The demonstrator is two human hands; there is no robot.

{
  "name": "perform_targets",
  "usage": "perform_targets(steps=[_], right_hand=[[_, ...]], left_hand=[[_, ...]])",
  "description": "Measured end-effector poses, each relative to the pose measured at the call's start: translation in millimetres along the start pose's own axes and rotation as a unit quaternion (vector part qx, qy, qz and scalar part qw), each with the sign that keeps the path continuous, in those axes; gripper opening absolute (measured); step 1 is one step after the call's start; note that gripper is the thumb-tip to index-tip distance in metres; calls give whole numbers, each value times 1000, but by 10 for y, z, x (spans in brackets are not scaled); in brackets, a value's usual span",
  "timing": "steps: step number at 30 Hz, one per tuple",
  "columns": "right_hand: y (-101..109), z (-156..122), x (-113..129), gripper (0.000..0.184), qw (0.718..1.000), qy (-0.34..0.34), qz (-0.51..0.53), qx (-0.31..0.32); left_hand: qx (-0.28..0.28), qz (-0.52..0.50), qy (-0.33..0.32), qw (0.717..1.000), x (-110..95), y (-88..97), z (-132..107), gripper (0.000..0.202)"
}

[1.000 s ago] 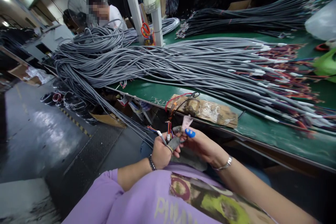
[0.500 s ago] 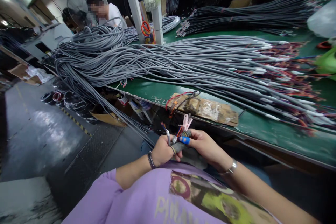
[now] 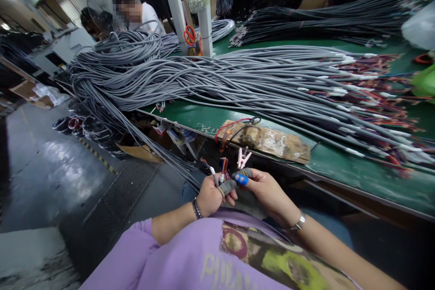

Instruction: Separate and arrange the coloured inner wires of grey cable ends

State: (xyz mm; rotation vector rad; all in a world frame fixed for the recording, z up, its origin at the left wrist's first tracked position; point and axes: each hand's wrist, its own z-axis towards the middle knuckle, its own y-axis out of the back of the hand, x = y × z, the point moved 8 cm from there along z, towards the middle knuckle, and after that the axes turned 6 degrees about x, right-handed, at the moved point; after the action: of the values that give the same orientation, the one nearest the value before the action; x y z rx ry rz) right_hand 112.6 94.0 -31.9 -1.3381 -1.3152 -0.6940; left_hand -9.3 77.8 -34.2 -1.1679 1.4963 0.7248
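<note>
Green bench [image 3: 190, 112] ahead; two hands [image 3: 208, 197] [image 3: 268, 190] work at two cable ends [image 3: 213, 173] [image 3: 222, 176].

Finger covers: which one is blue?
The blue cover on the right hand's thumb; the grey covers are on the left hand and another right-hand finger.

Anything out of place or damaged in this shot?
Mainly the brown board at the near edge of the green bench: its surface looks stained and patchy, perhaps worn. Pale scraps also litter the bench to its left, looking untidy.
</note>
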Motion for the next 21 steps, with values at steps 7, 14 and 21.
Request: perform_targets(steps=[7,14,21], right_hand=[[49,65,-69,33,987,-35,136,79],[53,297,-26,41,972,-43,224,62],[-15,378,-4,33,957,-17,289,35]], left_hand=[[-21,-55,-9,998,-18,23,-14,48],[-28,-103,-7,994,-160,-80,22,50],[-41,-91,-11,995,-185,-92,83,46]])
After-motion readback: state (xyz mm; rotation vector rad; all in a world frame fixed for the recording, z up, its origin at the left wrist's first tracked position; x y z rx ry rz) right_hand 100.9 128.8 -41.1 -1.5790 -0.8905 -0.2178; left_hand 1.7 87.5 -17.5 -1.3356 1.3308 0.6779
